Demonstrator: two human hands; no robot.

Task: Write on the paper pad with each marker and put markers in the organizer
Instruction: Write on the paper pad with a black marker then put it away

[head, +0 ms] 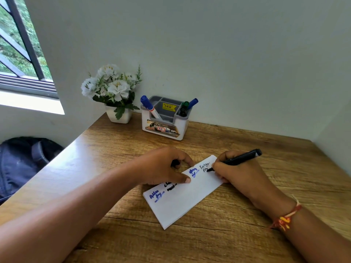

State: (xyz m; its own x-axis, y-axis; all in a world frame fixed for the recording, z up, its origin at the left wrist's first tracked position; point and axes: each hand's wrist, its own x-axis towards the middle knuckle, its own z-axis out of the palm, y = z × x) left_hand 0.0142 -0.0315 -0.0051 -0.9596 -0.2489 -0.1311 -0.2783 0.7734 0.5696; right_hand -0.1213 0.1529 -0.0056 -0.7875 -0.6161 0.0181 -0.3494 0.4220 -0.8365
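Our right hand [233,173] pinched the black marker [241,158], tip on the paper pad [180,204]; our left hand [163,166] pinned the pad, fingers gripping a black object [175,163].

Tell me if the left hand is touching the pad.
Touching. The head view shows the left hand with its thumb tip pressed on the pad, no gap; its fingers curl over a dark cap.

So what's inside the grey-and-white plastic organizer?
In the organizer: a blue-capped white marker leaning in the left compartment, a green-capped marker and a second blue-capped marker in the right one. A yellow price sticker shows in the middle. Its walls hide the markers' lower ends.
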